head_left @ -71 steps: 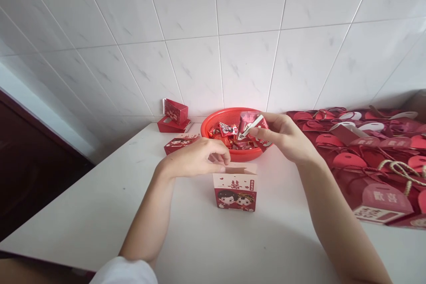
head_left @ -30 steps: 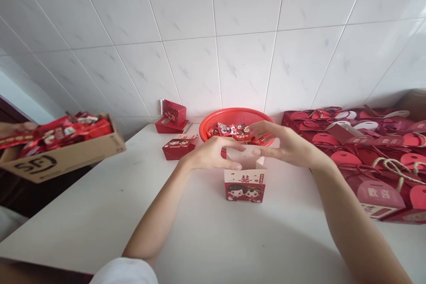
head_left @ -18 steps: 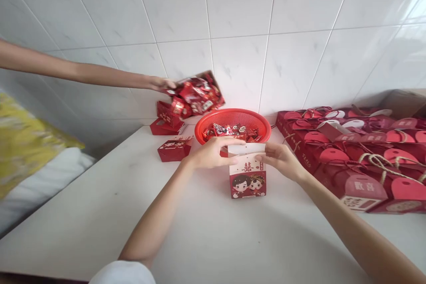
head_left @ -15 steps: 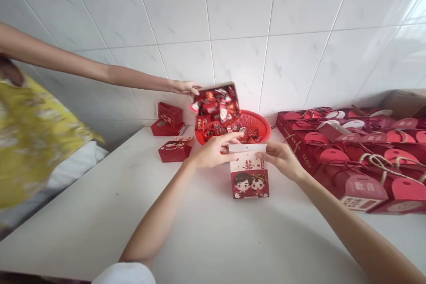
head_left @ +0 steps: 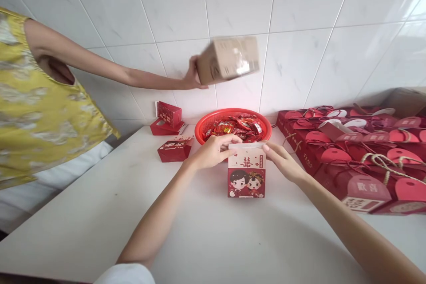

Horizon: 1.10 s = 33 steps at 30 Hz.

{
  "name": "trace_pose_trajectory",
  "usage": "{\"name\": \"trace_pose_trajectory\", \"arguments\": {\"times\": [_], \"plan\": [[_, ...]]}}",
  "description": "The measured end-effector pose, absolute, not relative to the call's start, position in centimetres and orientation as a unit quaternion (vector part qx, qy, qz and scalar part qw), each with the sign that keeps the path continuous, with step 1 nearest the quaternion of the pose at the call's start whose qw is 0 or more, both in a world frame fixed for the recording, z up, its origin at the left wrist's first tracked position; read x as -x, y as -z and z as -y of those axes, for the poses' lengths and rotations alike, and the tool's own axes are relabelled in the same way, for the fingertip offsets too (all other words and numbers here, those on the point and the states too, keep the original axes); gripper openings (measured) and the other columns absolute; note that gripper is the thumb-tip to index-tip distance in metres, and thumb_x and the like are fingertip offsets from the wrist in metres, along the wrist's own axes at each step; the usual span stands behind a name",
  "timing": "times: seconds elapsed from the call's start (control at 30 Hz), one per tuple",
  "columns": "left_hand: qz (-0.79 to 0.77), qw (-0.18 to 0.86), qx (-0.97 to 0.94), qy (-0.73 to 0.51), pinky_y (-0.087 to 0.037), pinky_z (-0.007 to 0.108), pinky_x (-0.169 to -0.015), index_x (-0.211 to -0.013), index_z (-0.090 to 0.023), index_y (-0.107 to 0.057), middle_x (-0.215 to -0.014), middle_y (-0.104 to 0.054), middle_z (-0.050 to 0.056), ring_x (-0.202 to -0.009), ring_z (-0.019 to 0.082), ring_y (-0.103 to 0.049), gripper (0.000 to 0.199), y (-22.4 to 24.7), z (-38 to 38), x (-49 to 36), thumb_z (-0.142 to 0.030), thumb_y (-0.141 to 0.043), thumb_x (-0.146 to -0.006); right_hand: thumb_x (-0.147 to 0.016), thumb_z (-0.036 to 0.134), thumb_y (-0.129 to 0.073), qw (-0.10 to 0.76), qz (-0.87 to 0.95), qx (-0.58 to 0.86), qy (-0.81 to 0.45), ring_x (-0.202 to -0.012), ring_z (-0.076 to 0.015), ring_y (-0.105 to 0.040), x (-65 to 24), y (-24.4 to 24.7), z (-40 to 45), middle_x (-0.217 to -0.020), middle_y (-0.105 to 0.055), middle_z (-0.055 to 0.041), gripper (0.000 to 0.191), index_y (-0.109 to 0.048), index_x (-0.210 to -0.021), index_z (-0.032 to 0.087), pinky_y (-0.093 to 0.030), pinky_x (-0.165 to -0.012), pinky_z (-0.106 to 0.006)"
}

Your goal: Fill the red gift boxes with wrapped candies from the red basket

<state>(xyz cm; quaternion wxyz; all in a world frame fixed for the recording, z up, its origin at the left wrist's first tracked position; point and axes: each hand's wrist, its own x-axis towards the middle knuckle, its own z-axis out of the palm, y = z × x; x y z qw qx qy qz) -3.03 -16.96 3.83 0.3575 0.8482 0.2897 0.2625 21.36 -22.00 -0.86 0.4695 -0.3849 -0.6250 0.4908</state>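
At top corners of small paper box (head_left: 246, 175), I see left hand (head_left: 214, 151) and right hand (head_left: 281, 158) pinching, thumbs in front, other fingertips partly hidden. Box upright on white table (head_left: 206, 239), marked 囍 above cartoon couple; tiny side lettering unreadable to me. Behind: red basket (head_left: 268, 129), front partly covered, holding wrapped sweets (head_left: 246, 128). Above: co-worker's hand (head_left: 194, 75) gripping cardboard carton (head_left: 234, 58), print blurred. Right: red gift boxes (head_left: 366, 179), cut off at edge.

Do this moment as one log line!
left hand: on picture box, top left; right hand: on its top right; strainer: red packets inside; co-worker's hand: cardboard carton, midair
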Motion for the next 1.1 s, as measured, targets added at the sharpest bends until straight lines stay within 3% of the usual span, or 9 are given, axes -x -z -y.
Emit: {"name": "trace_pose_trajectory", "arguments": {"times": [0.1,0.3,0.4,0.5,0.73,0.93,1.1], "plan": [[-0.288,0.325,-0.862,-0.261,-0.055,0.027,-0.08,-0.097,-0.019,-0.068,-0.094,-0.073,0.002,-0.089,0.017,-0.069,0.016,-3.9,17.1,3.1,-0.031,-0.06,-0.09,-0.091,0.069,-0.048,0.467,0.594,0.403,-0.517,-0.102,-0.0264,-0.067,-21.2,1.0,22.0,-0.106,-0.074,-0.0101,0.059,-0.072,-0.107,0.018,-0.05,-0.096,-0.041],[-0.287,0.31,-0.871,-0.249,-0.053,0.027,-0.081,-0.09,-0.018,-0.069,-0.095,-0.074,0.003,-0.09,0.017,-0.067,0.013,-3.7,16.8,3.1,-0.027,-0.06,-0.088,-0.084,0.066,-0.063,0.441,0.638,0.43,-0.462,-0.09,-0.0257,-0.066,-21.0,0.5,22.4,-0.09,-0.073,-0.0057,0.05,-0.073,-0.097,0.019,-0.053,-0.082,-0.038],[-0.284,0.339,-0.867,-0.228,-0.054,0.028,-0.081,-0.091,-0.017,-0.07,-0.097,-0.074,0.005,-0.092,0.018,-0.067,0.013,-4.0,16.8,3.4,-0.026,-0.066,-0.082,-0.082,0.065,-0.065,0.434,0.661,0.427,-0.439,-0.087,-0.0254,-0.065,-21.0,0.3,22.4,-0.087,-0.072,-0.0049,0.048,-0.073,-0.095,0.019,-0.054,-0.076,-0.035],[-0.277,0.371,-0.864,-0.197,-0.054,0.029,-0.082,-0.096,-0.016,-0.072,-0.1,-0.074,0.006,-0.094,0.02,-0.068,0.025,-4.4,16.8,3.8,-0.032,-0.075,-0.077,-0.081,0.065,-0.067,0.431,0.674,0.42,-0.428,-0.084,-0.0254,-0.066,-20.9,0.5,22.4,-0.084,-0.072,-0.0045,0.048,-0.072,-0.095,0.02,-0.054,-0.071,-0.034],[-0.314,0.371,-0.856,-0.174,-0.053,0.033,-0.089,-0.116,-0.017,-0.072,-0.114,-0.075,0.009,-0.103,0.023,-0.068,0.039,-4.0,16.5,3.7,-0.034,-0.069,-0.082,-0.082,0.066,-0.065,0.433,0.676,0.405,-0.437,-0.08,-0.0248,-0.067,-20.7,1.2,22.4,-0.079,-0.072,-0.0046,0.049,-0.072,-0.1,0.02,-0.055,-0.067,-0.034],[-0.308,0.328,-0.879,-0.159,-0.052,0.028,-0.075,-0.104,-0.016,-0.078,-0.098,-0.079,0.005,-0.09,0.023,-0.07,0.029,-4.1,16.8,3.5,-0.034,-0.063,-0.086,-0.084,0.065,-0.062,0.435,0.676,0.416,-0.426,-0.08,-0.0232,-0.066,-20.5,1.1,23.1,-0.083,-0.072,-0.0035,0.052,-0.07,-0.109,0.021,-0.054,-0.07,-0.034],[-0.297,0.326,-0.885,-0.149,-0.052,0.028,-0.076,-0.1,-0.018,-0.079,-0.094,-0.079,0.004,-0.087,0.022,-0.072,0.025,-4.6,17.4,3.6,-0.033,-0.066,-0.085,-0.086,0.067,-0.057,0.411,0.702,0.416,-0.406,-0.073,-0.0196,-0.059,-20.3,1.0,24.2,-0.074,-0.066,-0.0007,0.048,-0.07,-0.089,0.021,-0.05,-0.067,-0.03]]}}
